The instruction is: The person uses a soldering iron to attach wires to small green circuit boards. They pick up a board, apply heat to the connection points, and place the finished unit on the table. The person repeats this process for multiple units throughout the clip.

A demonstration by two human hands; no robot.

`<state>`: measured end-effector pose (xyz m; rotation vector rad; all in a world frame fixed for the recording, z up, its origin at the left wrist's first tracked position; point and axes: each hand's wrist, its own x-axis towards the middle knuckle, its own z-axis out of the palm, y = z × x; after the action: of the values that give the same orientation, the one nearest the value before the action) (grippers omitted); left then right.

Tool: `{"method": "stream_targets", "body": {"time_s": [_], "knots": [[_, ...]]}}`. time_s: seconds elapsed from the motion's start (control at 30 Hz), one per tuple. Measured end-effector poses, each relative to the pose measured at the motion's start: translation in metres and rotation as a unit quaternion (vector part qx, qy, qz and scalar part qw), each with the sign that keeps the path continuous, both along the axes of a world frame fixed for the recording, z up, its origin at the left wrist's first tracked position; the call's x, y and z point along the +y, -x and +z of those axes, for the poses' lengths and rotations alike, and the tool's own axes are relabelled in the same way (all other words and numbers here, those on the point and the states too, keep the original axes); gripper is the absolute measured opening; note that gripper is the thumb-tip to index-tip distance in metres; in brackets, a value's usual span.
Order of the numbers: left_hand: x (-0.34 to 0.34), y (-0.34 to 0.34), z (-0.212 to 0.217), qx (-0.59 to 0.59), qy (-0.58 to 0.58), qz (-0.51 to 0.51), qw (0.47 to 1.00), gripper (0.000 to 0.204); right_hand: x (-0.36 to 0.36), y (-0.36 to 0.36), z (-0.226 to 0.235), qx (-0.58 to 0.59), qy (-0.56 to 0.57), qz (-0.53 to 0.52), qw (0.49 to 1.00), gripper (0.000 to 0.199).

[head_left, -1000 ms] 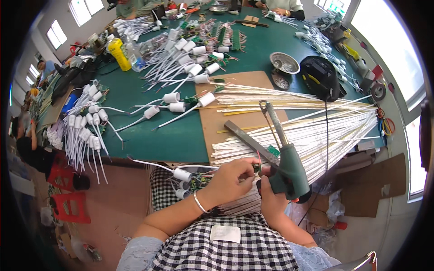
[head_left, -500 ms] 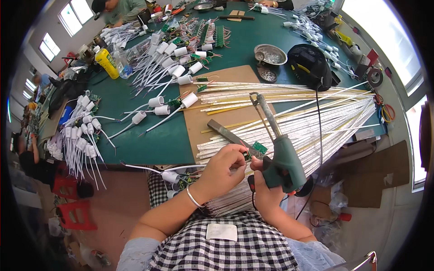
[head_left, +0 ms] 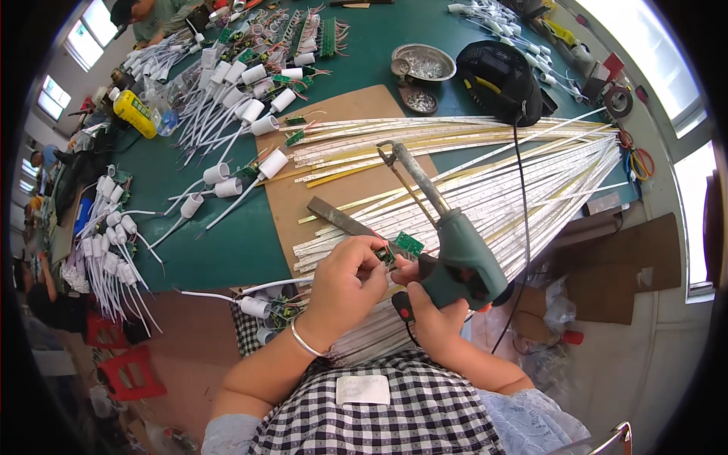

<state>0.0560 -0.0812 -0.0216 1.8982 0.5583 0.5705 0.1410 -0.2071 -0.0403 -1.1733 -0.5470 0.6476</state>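
My right hand [head_left: 434, 315] grips a green soldering gun [head_left: 455, 250] by its handle, its metal tip pointing away over the table. My left hand [head_left: 345, 284] pinches a small green circuit board [head_left: 406, 246] right beside the gun's body, just above the table's near edge. Both hands hover over a brown board [head_left: 334, 174] laid on the green table [head_left: 212, 243]. A fan of long white and yellow strips [head_left: 516, 174] spreads across the board to the right. A flat metal bar [head_left: 337, 218] lies just beyond my left hand.
White lamp sockets with wires [head_left: 227, 178] lie in rows at the left and far side. A metal bowl [head_left: 423, 62] and a black cap [head_left: 500, 80] sit at the back. A yellow bottle [head_left: 134, 114] stands far left. Another person [head_left: 155, 15] works at the far end.
The view has tilted down and closer. My hands stay together at the table's edge, still holding the gun and the small board; the board sits nearer the gun's body.
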Motion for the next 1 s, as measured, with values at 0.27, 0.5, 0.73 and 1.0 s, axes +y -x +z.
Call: {"method": "stream_targets", "body": {"time_s": [0.27, 0.5, 0.73, 1.0], "knots": [[0.003, -0.01, 0.002, -0.016, -0.096, 0.015, 0.995, 0.017, -0.002, -0.008, 0.004, 0.022, 0.029, 0.009, 0.999, 0.022], [0.002, -0.006, 0.007, -0.011, -0.079, 0.006, 0.997, 0.012, 0.002, -0.009, 0.003, 0.006, 0.014, -0.002, 1.0, 0.021], [0.005, -0.002, 0.013, 0.03, -0.045, -0.023, 0.998, 0.009, 0.001, -0.006, 0.003, -0.006, 0.006, -0.014, 1.0, 0.019], [0.014, 0.001, 0.01, 0.007, -0.101, -0.064, 0.993, 0.013, 0.0, -0.005, -0.001, -0.05, 0.015, -0.019, 0.998, 0.019]]}}
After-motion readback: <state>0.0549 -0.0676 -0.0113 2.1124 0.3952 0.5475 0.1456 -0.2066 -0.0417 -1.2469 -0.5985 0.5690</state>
